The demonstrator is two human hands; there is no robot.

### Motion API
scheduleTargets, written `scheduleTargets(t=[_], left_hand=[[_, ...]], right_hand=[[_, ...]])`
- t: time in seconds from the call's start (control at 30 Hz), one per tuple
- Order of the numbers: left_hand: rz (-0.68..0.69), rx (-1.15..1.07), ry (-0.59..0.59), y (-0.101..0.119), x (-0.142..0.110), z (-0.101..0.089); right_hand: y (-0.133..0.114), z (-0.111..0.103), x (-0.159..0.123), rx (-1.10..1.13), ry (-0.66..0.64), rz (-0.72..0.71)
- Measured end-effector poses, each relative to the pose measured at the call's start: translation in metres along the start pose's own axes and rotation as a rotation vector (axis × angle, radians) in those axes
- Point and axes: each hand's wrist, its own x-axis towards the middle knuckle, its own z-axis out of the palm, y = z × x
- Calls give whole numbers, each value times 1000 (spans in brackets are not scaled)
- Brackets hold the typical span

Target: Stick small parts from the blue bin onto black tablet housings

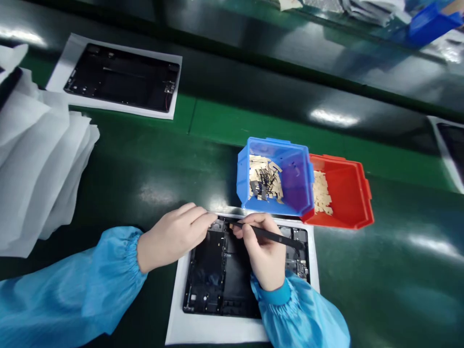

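Observation:
An opened tablet housing [208, 270] lies on a white sheet [217, 331], its dark inside facing up. My right hand [266, 251] grips black tweezers [271, 235] like a pen, with the tips pointing left at the housing's far edge. At that same edge, just left of the tips, the fingers of my left hand [177, 237] are pinched together. Whatever sits between them is hidden. Both hands partly cover the housing.
Behind the housing, a blue bin [295, 183] holds pale pieces and thin black strips; a red bin [348, 198] beside it holds pale pieces. Another tablet housing [123, 79] lies at the back left. White sheets [43, 154] stand at the left. A dark conveyor-like strip runs behind.

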Motion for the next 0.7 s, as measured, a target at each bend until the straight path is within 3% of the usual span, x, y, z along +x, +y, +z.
scheduleTargets(t=[0.1,0.23,0.7], left_hand=[[-54,-88,-37,1,-7,-4],[-172,-204,29,1,-10,-7],[-160,-266,43,-2,-3,-10]], right_hand=[[3,-2,0,-66,-47,-18],[5,-3,1,-124,-67,-22],[1,-1,3,-134,-60,36]])
